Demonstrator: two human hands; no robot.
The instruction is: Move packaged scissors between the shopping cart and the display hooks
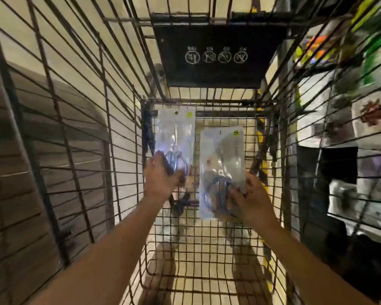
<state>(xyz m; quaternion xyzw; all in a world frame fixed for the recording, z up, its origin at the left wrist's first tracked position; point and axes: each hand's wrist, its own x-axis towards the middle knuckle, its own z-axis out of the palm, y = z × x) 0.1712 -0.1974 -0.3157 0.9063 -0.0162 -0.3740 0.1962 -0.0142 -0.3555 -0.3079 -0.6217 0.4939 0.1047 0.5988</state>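
Note:
Both my arms reach down inside a wire shopping cart [207,249]. My left hand [161,177] grips the lower end of a clear pack of scissors [176,133] with a yellow sticker at its top, near the cart's far end. My right hand [253,194] grips the lower end of a second clear pack of blue-handled scissors [222,155], just right of the first. Both packs are held above the cart's mesh floor. No display hooks are clearly visible.
A black panel [218,56] with white symbols hangs on the cart's far wall. Through the right side of the cart show blurred shelves of colourful goods [343,51]. A grey slatted wall [31,161] stands to the left. The cart's wire sides close in on both hands.

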